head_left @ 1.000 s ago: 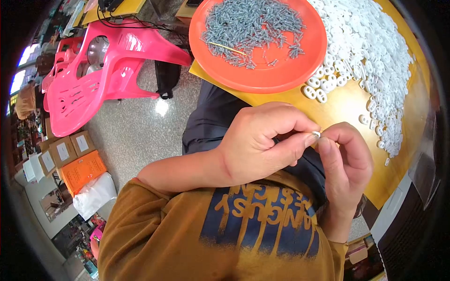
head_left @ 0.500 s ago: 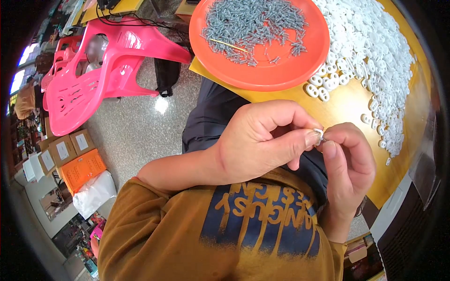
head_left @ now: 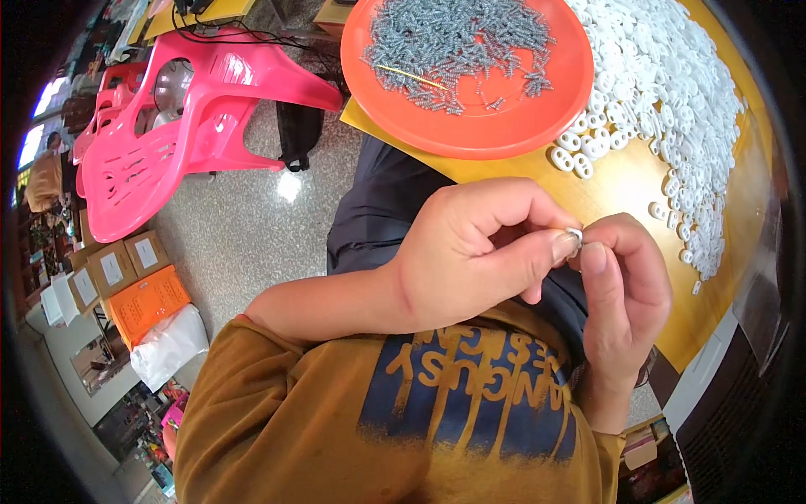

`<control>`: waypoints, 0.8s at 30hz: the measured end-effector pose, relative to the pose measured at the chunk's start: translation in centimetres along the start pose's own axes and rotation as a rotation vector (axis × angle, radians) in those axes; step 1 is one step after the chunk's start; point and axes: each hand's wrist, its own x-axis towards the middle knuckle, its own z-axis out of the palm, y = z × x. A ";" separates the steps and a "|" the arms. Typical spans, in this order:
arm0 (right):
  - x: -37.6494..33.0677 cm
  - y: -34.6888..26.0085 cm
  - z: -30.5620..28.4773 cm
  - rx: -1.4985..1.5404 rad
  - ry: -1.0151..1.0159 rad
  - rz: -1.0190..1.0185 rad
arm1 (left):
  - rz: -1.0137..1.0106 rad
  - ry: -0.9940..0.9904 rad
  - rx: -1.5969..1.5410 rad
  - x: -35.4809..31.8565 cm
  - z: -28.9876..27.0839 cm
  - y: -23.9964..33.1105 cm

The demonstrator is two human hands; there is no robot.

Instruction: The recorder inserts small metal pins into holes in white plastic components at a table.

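My left hand (head_left: 478, 256) pinches a small white plastic piece (head_left: 576, 234) between thumb and forefinger, in front of my body. It looks like the white two-holed pieces (head_left: 573, 141) on the table. Right up against it, my right hand (head_left: 628, 290) is closed in a pinch, thumb against forefinger. What its fingertips hold is almost wholly covered; it appears to be a small grey spring. Many such coil springs (head_left: 457, 50) lie in a round orange-red plate (head_left: 487, 139), with a thin gold-coloured stick (head_left: 411, 77) among them.
The yellow tabletop (head_left: 621, 189) bears the plate and a large heap of white pieces at the right. Pink plastic chairs (head_left: 138, 181) stand on the speckled floor to the left. Cardboard boxes (head_left: 109, 267), an orange package (head_left: 149, 307) and a white bag (head_left: 172, 344) sit further left.
My right fingertips have closed in on the white piece, and the dark bit seen between them before is now mostly covered. My left hand keeps its pinch.
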 end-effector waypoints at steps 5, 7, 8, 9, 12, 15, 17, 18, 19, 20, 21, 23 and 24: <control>0.0 0.0 0.0 0.012 -0.004 -0.063 | -0.106 0.021 -0.186 0.1 -0.1 0.5; 0.0 0.0 0.0 0.000 0.001 -0.081 | -0.110 0.015 -0.201 0.1 -0.1 0.5; 0.0 0.0 0.0 -0.025 0.004 -0.100 | -0.113 0.009 -0.217 0.0 -0.1 0.5; 0.0 0.1 0.0 -0.050 0.007 -0.118 | -0.113 0.009 -0.217 0.0 0.0 0.5; 0.2 0.3 -0.2 -0.119 -0.005 -0.202 | -0.098 -0.007 -0.199 0.0 0.0 0.5; 0.2 0.2 -0.1 -0.192 -0.014 -0.244 | -0.120 -0.003 -0.249 -0.1 0.2 0.2; 0.3 0.1 -0.1 -0.204 -0.034 -0.234 | -0.085 -0.002 -0.146 -0.3 0.1 0.1; 0.3 0.1 -0.1 -0.217 -0.053 -0.224 | -0.086 -0.001 -0.146 -0.3 0.1 -0.1; 0.3 0.0 -0.2 -0.217 -0.053 -0.222 | -0.046 0.001 -0.072 -0.4 0.0 -0.2; 0.2 -0.2 -0.2 -0.219 -0.071 -0.162 | -0.007 0.002 0.002 -0.4 0.0 -0.3; 0.2 -0.2 -0.2 -0.221 -0.090 -0.101 | -0.008 0.003 0.001 -0.4 -0.1 -0.3; 0.1 0.1 0.0 -0.154 -0.070 -0.083 | -0.012 0.000 -0.042 -0.3 -0.1 -0.3; 0.1 0.2 0.0 -0.086 -0.051 -0.066 | -0.013 -0.001 -0.043 -0.2 -0.1 -0.3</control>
